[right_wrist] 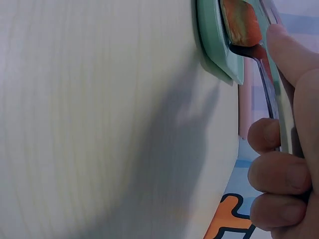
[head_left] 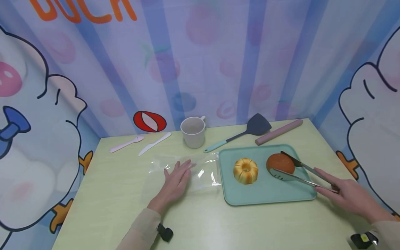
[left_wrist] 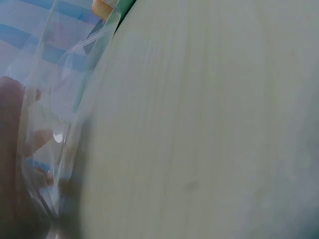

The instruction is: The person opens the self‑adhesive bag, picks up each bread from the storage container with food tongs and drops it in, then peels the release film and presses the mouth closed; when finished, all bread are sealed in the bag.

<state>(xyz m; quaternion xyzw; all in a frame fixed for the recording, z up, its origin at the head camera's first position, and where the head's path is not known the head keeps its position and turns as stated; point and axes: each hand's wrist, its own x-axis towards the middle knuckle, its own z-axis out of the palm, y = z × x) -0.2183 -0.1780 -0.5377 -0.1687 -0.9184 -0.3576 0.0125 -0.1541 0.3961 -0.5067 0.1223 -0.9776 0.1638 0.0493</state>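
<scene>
My right hand grips a pair of metal tongs, its fingers curled round the handles in the right wrist view. The tong heads lie on either side of a round brown bun on the green tray. Left of the bun, on the same tray, sits a golden fluted ring cake. My left hand rests on a clear plastic bag beside the tray, fingers extended. In the left wrist view, fingers show through the bag's film.
Along the back of the pale table lie a pink fork, a white knife, a spatula and a pink rolling pin. A light mug stands among them. Printed cloth walls border the table.
</scene>
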